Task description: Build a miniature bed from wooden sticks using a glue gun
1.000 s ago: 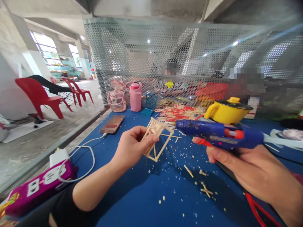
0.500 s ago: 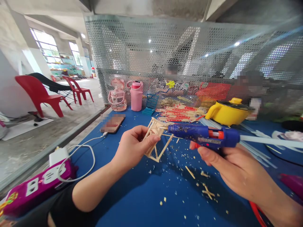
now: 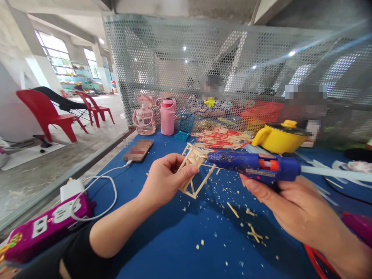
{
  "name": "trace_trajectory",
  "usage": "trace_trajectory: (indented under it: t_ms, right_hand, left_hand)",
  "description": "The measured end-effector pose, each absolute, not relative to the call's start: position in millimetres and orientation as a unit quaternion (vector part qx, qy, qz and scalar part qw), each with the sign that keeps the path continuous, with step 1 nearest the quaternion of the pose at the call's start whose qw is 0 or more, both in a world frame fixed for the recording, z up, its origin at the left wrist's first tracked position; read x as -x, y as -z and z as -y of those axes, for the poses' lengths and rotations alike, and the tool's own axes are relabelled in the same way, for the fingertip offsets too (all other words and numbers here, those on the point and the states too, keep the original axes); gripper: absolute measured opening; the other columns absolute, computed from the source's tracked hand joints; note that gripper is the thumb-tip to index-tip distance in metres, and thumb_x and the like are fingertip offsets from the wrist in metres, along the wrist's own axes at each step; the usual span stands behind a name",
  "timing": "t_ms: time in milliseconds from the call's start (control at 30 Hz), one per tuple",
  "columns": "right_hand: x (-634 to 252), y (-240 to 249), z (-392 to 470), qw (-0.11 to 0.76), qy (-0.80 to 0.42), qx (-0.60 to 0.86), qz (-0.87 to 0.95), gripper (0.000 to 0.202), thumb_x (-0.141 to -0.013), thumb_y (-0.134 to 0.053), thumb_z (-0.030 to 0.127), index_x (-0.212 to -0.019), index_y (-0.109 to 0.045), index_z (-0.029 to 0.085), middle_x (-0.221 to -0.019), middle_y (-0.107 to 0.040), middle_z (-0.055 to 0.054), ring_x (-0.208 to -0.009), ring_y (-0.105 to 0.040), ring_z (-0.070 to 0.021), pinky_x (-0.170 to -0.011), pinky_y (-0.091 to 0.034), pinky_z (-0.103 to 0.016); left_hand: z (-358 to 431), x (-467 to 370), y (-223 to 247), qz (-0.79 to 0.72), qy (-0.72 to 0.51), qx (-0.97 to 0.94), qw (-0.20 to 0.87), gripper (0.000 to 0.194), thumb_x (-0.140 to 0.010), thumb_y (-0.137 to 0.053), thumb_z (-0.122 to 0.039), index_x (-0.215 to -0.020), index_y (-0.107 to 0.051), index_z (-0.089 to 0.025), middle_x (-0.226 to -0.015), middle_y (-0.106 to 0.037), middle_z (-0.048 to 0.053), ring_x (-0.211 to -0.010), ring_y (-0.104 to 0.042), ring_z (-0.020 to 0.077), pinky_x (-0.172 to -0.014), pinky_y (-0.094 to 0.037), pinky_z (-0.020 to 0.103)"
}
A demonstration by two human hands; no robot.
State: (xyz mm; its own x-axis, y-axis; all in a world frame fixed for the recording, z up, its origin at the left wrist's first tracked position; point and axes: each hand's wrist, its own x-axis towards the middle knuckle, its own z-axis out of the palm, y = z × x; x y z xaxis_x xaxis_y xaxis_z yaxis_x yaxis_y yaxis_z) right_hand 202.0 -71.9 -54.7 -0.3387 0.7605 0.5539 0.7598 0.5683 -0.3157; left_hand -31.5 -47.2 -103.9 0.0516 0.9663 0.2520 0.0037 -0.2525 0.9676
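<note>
A small frame of pale wooden sticks (image 3: 200, 186) is pinched between the thumb and fingers of my left hand (image 3: 165, 178), tilted above the blue table. My right hand (image 3: 293, 205) is wrapped round the handle of a blue glue gun (image 3: 252, 164), with a white glue stick (image 3: 334, 171) coming out of its back. The gun's metal tip points left and is at the upper part of the frame; whether it touches the wood I cannot tell. A red light shows on the gun's side. The fingers behind the frame are partly hidden.
Red-marked sticks (image 3: 223, 138) lie in a pile before a perforated metal screen (image 3: 174, 69). A yellow pot (image 3: 280, 139) stands right of it, pink bottles (image 3: 167, 116) left. A phone (image 3: 139, 150) and a purple power strip (image 3: 49, 226) lie left. People sit behind the screen.
The glue gun and my right hand have shifted slightly to the right. My left hand still holds the stick frame, which has turned a little.
</note>
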Motion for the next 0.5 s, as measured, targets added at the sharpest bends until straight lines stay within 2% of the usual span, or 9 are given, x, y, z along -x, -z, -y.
trace_trajectory:
  t_ms: [133, 300, 500]
  right_hand:
    - [-202.9, 51.4, 73.8, 0.327, 0.002, 0.458, 0.827, 0.029, -0.086, -0.048, 0.047, -0.081, -0.07, 0.029, -0.079, -0.073, 0.001, -0.081, -0.068, -0.0245, -0.077, -0.055, -0.039]
    - [-203.5, 48.8, 78.7, 0.337, -0.018, 0.481, 0.809, 0.025, -0.086, -0.05, 0.047, -0.095, -0.069, 0.032, -0.096, -0.072, 0.002, -0.099, -0.064, -0.0259, -0.092, -0.048, -0.043]
    - [-203.4, 49.6, 77.6, 0.325, -0.021, 0.47, 0.82, 0.026, -0.085, -0.05, 0.047, -0.077, -0.068, 0.03, -0.073, -0.07, 0.002, -0.087, -0.067, -0.0267, -0.073, -0.054, -0.039]
  left_hand:
    - [46.9, 31.7, 103.8, -0.425, -0.542, -0.579, 0.436, 0.034, -0.068, -0.072, -0.047, -0.072, -0.059, -0.016, -0.058, -0.054, -0.004, -0.049, -0.044, 0.0069, -0.046, -0.034, 0.019]
    - [46.5, 31.8, 103.2, -0.42, -0.542, -0.581, 0.439, 0.031, -0.069, -0.073, -0.044, -0.072, -0.059, -0.016, -0.058, -0.054, -0.004, -0.05, -0.043, 0.0064, -0.046, -0.034, 0.019]
    - [47.6, 31.4, 102.0, -0.428, -0.538, -0.584, 0.431, 0.031, -0.069, -0.072, -0.044, -0.073, -0.06, -0.016, -0.059, -0.055, -0.003, -0.051, -0.044, 0.0072, -0.047, -0.035, 0.02]
